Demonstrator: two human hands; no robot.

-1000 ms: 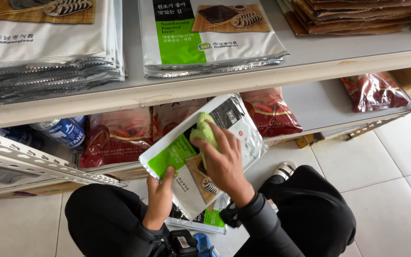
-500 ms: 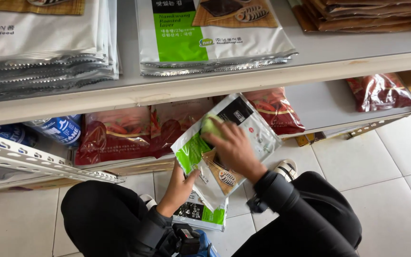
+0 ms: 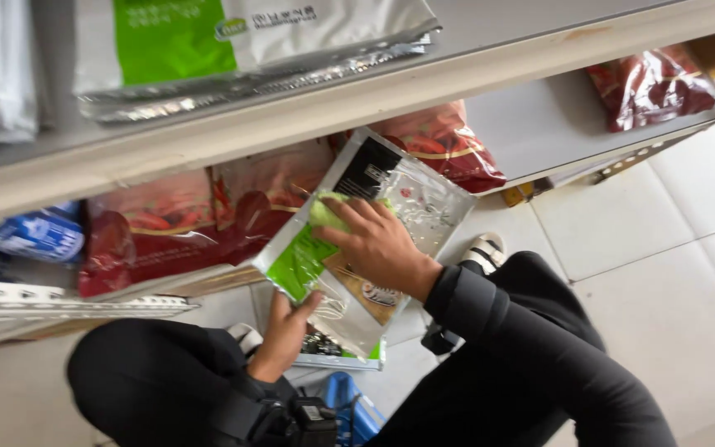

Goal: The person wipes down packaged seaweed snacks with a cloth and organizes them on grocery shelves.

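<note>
The left hand (image 3: 285,329) grips the silver-green packet (image 3: 357,240) at its 7 o'clock edge; the right hand (image 3: 378,244), fingers closed, presses a green cloth (image 3: 324,211) on it.

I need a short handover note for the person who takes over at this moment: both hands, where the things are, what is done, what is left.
Left hand: grips the lower edge of the flat silver-and-green packet from below.
Right hand: presses a light green cloth on the packet's face.
Things: the packet is held tilted in front of the lower shelf, where red bags lie. More similar packets are stacked on the upper shelf; another lies under the held one.
Done: cloth is on the packet.
Left: packet not yet on any shelf.
</note>
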